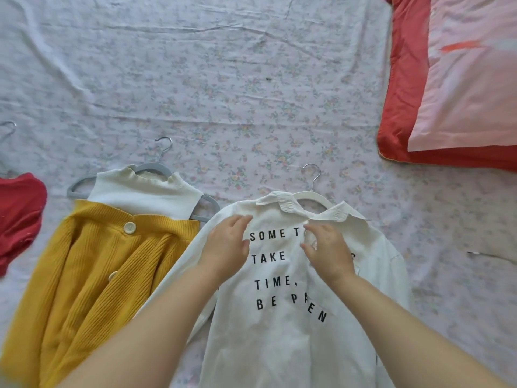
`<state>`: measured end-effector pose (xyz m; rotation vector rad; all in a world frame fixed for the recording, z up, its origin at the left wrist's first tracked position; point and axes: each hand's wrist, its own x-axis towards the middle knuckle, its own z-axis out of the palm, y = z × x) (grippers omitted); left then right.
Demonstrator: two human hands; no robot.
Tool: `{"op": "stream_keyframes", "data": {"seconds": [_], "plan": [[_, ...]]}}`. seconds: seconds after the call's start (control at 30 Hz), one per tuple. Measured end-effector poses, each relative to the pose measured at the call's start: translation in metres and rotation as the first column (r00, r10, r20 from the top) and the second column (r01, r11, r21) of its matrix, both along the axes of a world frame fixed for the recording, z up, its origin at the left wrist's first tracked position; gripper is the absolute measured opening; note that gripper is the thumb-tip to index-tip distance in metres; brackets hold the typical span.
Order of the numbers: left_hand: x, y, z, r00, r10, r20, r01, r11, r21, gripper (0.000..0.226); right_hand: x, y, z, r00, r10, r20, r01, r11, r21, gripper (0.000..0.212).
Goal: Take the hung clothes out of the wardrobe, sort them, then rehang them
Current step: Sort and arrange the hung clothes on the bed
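Observation:
A white shirt (pixel 279 331) with black printed words lies flat on the bed, on a white hanger (pixel 310 195) whose hook points away from me. Both my hands hover over its upper back just below the collar. My left hand (pixel 226 247) has relaxed, slightly bent fingers over the shirt's left shoulder area. My right hand (pixel 327 249) is loosely spread over the printed text, thumb apart from the fingers. Neither hand clearly grips fabric. To the left lies a white sleeveless top (pixel 145 196) on a grey hanger (pixel 152 168), with a yellow knit cardigan (pixel 92 275) over its lower part.
A floral bed sheet (pixel 223 79) covers the whole surface. A red garment (pixel 16 217) on a hanger lies at the far left edge. A pink pillow (pixel 464 74) with a red border sits at the upper right.

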<state>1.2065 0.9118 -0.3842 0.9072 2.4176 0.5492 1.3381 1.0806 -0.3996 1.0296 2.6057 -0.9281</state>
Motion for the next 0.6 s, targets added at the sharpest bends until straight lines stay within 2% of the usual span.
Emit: {"op": "stream_keyframes", "data": {"seconds": [0.17,0.33,0.6], "plan": [[0.009,-0.036,0.014,0.999,-0.025,-0.021,0.025,1.0,0.006,0.05,0.012,-0.053,0.02,0.999,-0.038,-0.024,0.036,0.998,-0.049,0.04],[0.027,-0.095,0.028,0.998,0.029,-0.053,-0.029,1.0,-0.007,0.047,0.028,-0.118,0.035,0.996,-0.083,-0.027,0.08,0.994,-0.08,0.037],[0.037,-0.22,-0.005,0.997,0.049,-0.06,-0.07,0.911,-0.406,0.064,0.038,-0.222,0.029,0.983,-0.174,-0.061,0.168,0.981,-0.101,0.037]]}}
